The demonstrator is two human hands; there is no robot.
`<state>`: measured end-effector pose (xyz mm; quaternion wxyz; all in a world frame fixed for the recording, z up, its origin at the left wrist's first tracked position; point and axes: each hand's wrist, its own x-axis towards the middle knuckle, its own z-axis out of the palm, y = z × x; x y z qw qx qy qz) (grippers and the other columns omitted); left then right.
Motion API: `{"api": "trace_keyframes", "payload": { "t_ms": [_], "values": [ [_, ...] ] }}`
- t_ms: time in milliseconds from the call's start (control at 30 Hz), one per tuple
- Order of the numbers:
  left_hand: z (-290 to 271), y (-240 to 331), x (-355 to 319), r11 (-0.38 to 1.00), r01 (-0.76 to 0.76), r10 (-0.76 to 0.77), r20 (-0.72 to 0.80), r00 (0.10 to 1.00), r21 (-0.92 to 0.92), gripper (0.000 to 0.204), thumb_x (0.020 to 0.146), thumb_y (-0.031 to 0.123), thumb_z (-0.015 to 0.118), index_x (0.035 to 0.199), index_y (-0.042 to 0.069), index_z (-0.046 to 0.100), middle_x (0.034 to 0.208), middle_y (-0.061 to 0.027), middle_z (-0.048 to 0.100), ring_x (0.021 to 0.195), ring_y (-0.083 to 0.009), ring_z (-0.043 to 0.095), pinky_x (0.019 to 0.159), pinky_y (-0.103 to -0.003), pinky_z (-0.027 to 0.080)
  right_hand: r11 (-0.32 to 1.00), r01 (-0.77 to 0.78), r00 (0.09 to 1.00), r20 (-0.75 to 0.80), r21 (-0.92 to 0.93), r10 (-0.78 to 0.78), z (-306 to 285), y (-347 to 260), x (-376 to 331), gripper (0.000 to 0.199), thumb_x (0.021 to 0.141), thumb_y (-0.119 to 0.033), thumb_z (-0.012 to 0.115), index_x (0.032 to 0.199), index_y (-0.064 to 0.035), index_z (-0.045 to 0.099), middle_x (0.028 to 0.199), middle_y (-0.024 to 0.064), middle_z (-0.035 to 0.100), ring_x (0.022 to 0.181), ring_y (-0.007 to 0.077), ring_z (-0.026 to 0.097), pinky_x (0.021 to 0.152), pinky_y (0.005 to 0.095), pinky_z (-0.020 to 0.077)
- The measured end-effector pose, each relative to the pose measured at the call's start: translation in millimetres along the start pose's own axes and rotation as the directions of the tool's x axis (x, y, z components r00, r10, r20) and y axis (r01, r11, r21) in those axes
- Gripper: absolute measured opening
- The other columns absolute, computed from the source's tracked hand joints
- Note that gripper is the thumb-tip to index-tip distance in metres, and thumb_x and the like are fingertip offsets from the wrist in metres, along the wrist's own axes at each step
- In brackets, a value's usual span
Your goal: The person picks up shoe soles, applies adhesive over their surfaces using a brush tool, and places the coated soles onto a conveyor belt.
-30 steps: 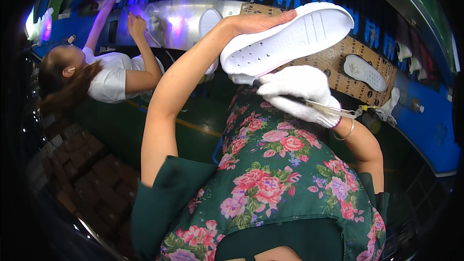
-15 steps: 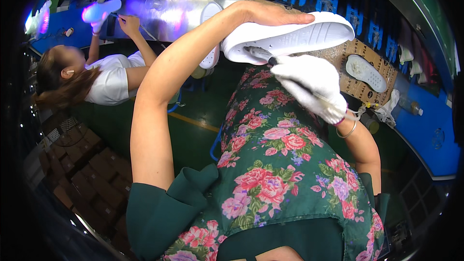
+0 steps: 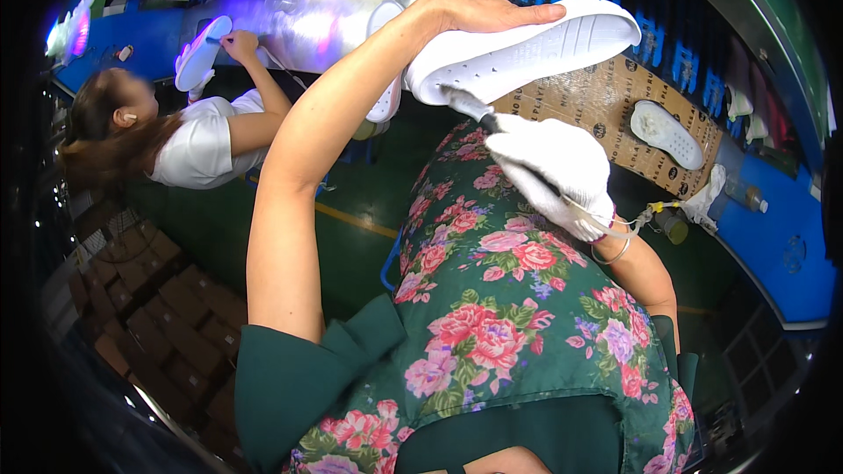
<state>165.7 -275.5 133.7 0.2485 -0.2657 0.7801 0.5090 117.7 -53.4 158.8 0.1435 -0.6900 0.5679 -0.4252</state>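
My bare left hand (image 3: 492,14) grips a white clog (image 3: 544,57) along its far side, thumb stretched over the rim toward the heel. The shoe is tilted, so the pale insole with its small holes faces me. In my right hand (image 3: 558,171), which wears a white knit glove, is a dark-handled brush (image 3: 470,107). Its bristle end is at the toe end of the clog's near edge; whether it touches cannot be told. The fingers of my left hand are partly hidden behind the shoe.
Brown printed cardboard (image 3: 571,101) covers the bench, with a white insole-shaped piece (image 3: 666,133) on it. A clear bottle (image 3: 746,193) lies on the blue surface at right. Another white clog (image 3: 386,101) is behind my left forearm. At left a co-worker (image 3: 198,136) holds a shoe.
The brush has come back from inside the clog to its near edge, and my gloved hand has drawn slightly down and left. The clog has tilted up a little. The co-worker's shoe has turned.
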Motion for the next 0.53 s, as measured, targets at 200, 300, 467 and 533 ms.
{"api": "trace_keyframes", "payload": {
  "t_ms": [200,300,467,533],
  "values": [
    [-8.4,-9.6,-6.4,0.981,0.059,-0.066,-0.033,0.997,-0.183,0.095,0.078,0.083,0.042,0.132,0.007,0.056,0.131,-0.0233,0.054,0.119,-0.0341,0.055,0.094,-0.043,0.047,0.974,-0.120,0.991,-0.035,0.191,0.129,7.9,-4.4,0.3,0.029,0.074,-0.007,0.076,0.101,-0.0130,0.072,0.096,0.0084,0.070,0.079,0.0238,0.068,0.070,0.0302,0.0540],
    [-9.9,-30.0,-1.5,0.908,0.048,-0.058,-0.012,0.998,-0.417,0.085,0.084,0.076,0.042,0.133,0.007,0.055,0.128,-0.0191,0.057,0.112,-0.0262,0.059,0.091,-0.038,0.050,0.795,-0.404,0.848,-0.141,0.454,0.511,9.1,-2.3,3.7,0.022,0.079,-0.003,0.073,0.101,-0.0027,0.072,0.091,0.0096,0.071,0.074,0.0147,0.067,0.066,0.0259,0.0525],
    [10.3,-49.4,0.7,0.248,-0.130,0.259,-0.063,0.964,-0.960,0.072,0.096,0.062,0.035,0.143,0.008,0.042,0.134,-0.0053,0.054,0.119,-0.0172,0.052,0.101,-0.031,0.043,0.623,-0.443,0.647,-0.252,0.645,0.720,-8.4,14.6,14.9,0.019,0.083,0.001,0.069,0.102,0.0040,0.069,0.092,0.0079,0.070,0.074,0.0105,0.063,0.067,0.0215,0.0510],
    [2.3,-45.5,-5.9,0.263,-0.312,0.253,-0.246,0.935,-0.913,0.072,0.095,0.061,0.037,0.145,0.009,0.038,0.143,-0.0043,0.046,0.130,-0.0167,0.042,0.108,-0.029,0.035,0.758,-0.395,0.713,-0.348,0.519,0.609,-19.3,28.4,18.8,0.019,0.085,0.000,0.067,0.104,0.0033,0.069,0.095,0.0099,0.070,0.080,0.0134,0.066,0.074,0.0232,0.0528]
  ]
}}
